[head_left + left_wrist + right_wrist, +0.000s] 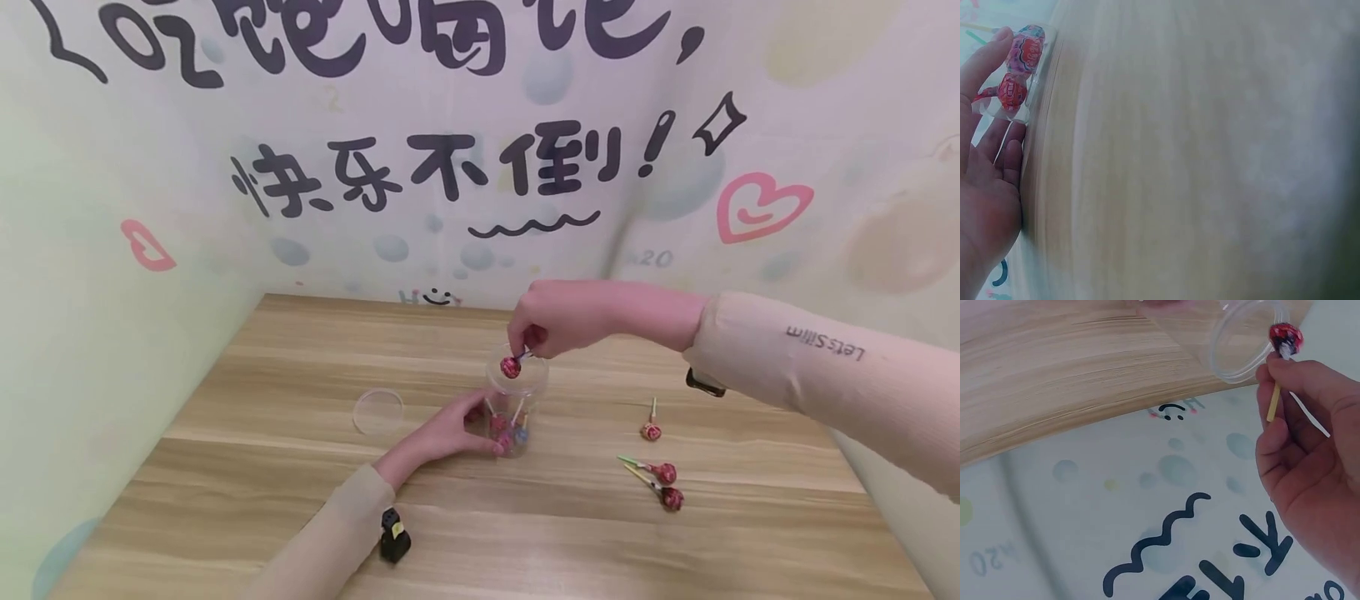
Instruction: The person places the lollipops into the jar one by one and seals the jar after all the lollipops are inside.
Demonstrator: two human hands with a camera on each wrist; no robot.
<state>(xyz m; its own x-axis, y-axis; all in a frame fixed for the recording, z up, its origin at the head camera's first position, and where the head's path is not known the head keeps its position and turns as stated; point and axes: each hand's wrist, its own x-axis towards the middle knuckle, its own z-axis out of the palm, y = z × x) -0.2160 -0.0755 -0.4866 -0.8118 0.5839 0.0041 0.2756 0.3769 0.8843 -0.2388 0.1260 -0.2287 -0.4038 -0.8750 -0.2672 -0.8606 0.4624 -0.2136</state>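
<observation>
A clear plastic jar (538,385) stands upright on the table with several lollipops (501,427) in its lower part. My left hand (442,431) grips the jar low on its left side, thumb and fingers around the wall. Over the jar's mouth, my right hand (561,315) pinches a red-wrapped lollipop (511,367) by its stick, candy end pointing down. In the right wrist view the yellow stick (1274,403) shows between thumb and fingers, with the candy (1286,339) beside the jar's rim (1215,353). Wrapped candies (1013,92) show through the wall in the left wrist view.
A round clear lid (378,412) lies left of the jar. Three lollipops lie on the right of the wooden table (285,400): one farther back (651,431), two side by side (671,498) nearer. A printed wall (360,258) borders the table's back edge.
</observation>
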